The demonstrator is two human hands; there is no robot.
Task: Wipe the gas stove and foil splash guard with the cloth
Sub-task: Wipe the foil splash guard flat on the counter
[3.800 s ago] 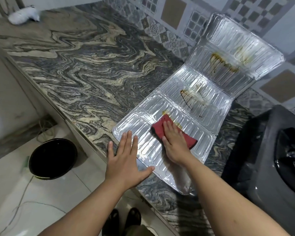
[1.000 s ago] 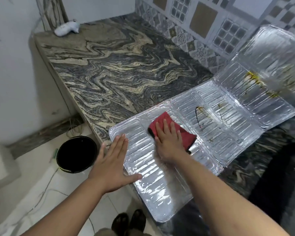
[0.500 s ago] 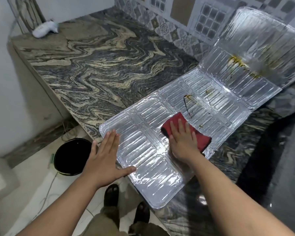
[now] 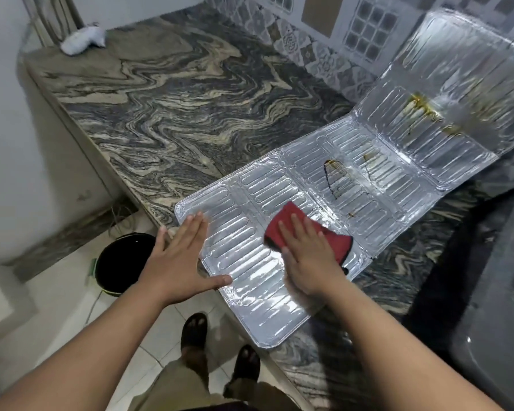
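The silver foil splash guard point(image 4: 368, 185) lies unfolded on the marble counter, its far panel leaning up against the tiled wall. Brown grease stains mark the middle and far panels. A red cloth point(image 4: 336, 241) lies on the near part of the guard. My right hand point(image 4: 306, 256) presses flat on the cloth, fingers spread. My left hand point(image 4: 181, 262) lies flat and open on the guard's near left corner, holding it down. The black gas stove point(image 4: 493, 292) is partly in view at the right edge.
The swirled marble counter point(image 4: 175, 93) stretches to the far left, with a white object point(image 4: 83, 40) at its far corner. A black bucket point(image 4: 122, 262) stands on the tiled floor below the counter edge. My feet point(image 4: 217, 345) are by the counter.
My right hand slid the red cloth from the first panel toward the stained middle panel and slightly back. My left hand stayed flat on the near corner. The camera view shifted.
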